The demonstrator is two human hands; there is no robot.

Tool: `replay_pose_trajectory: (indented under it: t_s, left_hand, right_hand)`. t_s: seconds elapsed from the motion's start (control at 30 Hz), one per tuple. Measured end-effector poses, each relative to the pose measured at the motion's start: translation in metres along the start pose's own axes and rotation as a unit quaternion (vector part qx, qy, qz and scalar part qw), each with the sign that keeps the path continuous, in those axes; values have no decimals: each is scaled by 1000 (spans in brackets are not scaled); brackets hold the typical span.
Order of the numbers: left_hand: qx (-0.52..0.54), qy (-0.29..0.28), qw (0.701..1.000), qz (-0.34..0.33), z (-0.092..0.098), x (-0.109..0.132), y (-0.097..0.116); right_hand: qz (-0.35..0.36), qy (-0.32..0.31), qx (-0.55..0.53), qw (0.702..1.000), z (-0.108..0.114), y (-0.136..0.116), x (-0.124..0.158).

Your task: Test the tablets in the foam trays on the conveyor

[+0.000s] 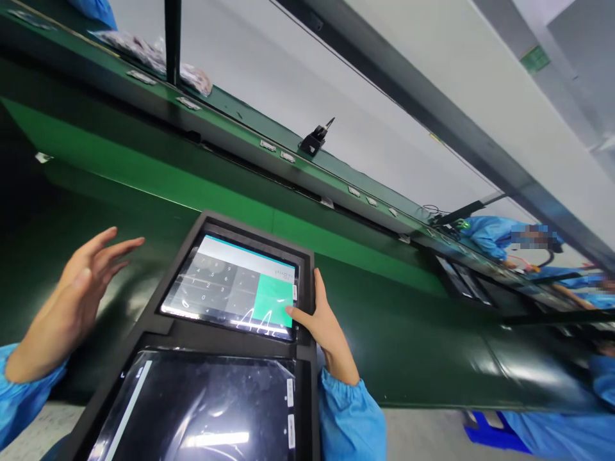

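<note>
A black tray (166,330) holds two tablets in separate recesses. The upper tablet (230,291) is lit and shows a calculator keypad with a green block and some typed characters. Below it, the larger lower tablet (202,403) has a dark, glossy screen with a light strip at its left and white labels at its right. My right hand (319,314) grips the tray's right side, thumb over the rim at the lit tablet's edge and fingers along the outer wall. To the left of the tray, my left hand (79,301) hangs in the air, fingers apart, holding nothing.
The tray is over a dark green conveyor belt (384,326). Behind it runs a ledge with several small white labels and a black device (313,139). A plastic bag (144,54) lies at upper left by a black post (173,45). Co-workers in blue sleeves (487,235) are at right.
</note>
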State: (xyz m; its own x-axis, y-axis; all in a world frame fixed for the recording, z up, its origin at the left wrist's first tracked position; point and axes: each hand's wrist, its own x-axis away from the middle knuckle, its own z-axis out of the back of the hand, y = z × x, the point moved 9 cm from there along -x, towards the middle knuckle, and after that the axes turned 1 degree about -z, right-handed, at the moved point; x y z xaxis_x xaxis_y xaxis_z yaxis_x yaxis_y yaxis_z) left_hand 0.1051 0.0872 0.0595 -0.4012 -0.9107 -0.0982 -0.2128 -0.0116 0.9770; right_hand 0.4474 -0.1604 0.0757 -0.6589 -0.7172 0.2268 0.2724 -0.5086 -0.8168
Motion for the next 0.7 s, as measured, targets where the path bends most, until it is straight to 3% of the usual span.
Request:
replay_pose_trajectory:
  t_s: [0.07, 0.2, 0.37, 0.53, 0.7]
  left_hand:
    - [-20, -16, 1000, 9, 3, 12, -2]
    - [-70, -63, 995, 9, 3, 32, -10]
    - [-187, -155, 969, -38, -11, 49, -3]
    - [-289, -183, 937, -76, -28, 52, 24]
    - [-284, -205, 931, -103, -46, 36, 33]
  right_hand:
    - [-4, -5, -5, 1000, -1, 2, 0]
    - [-6, 44, -4, 999, 3, 4, -4]
    - [15, 78, -41, 996, 3, -3, 8]
    - [98, 93, -51, 990, -1, -31, 71]
    - [171, 4, 88, 981, -38, -73, 138]
